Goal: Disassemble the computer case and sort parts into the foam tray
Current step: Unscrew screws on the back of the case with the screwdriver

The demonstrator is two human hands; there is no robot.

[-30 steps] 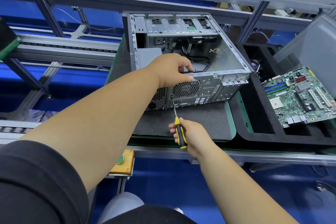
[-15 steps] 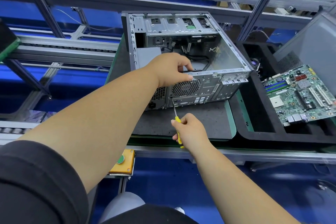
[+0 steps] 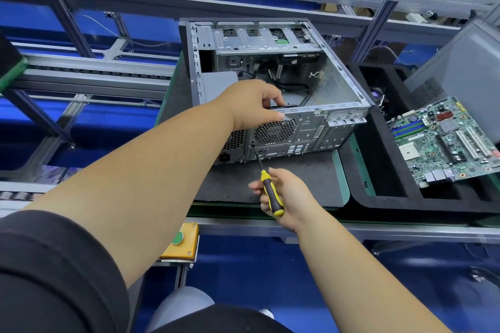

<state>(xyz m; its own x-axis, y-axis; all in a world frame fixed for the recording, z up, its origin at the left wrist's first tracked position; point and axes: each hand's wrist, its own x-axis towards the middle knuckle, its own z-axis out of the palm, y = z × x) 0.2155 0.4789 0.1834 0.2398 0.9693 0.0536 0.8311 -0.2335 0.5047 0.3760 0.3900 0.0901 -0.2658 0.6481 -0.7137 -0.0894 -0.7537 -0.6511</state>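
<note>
An open grey computer case (image 3: pixel 332 84) lies on its side on a dark mat (image 3: pixel 305 178), rear panel toward me. My left hand (image 3: pixel 253 105) grips the top edge of the rear panel above the round fan grille (image 3: pixel 274 131), fingers curled over the rim. My right hand (image 3: pixel 286 194) holds a yellow-and-black screwdriver (image 3: pixel 270 193); its tip touches the rear panel at the lower left of the fan grille. A green motherboard (image 3: pixel 443 143) lies tilted in the black foam tray (image 3: pixel 384 200) at the right.
A grey side panel (image 3: pixel 465 67) leans at the far right behind the tray. Aluminium conveyor rails (image 3: pixel 94 76) run along the left and back. A yellow box with a green button (image 3: pixel 180 240) hangs under the bench edge near my left arm.
My right hand has rolled on the screwdriver handle: the handle was hidden by the fingers half a second ago and now shows again. The left hand and case stay put.
</note>
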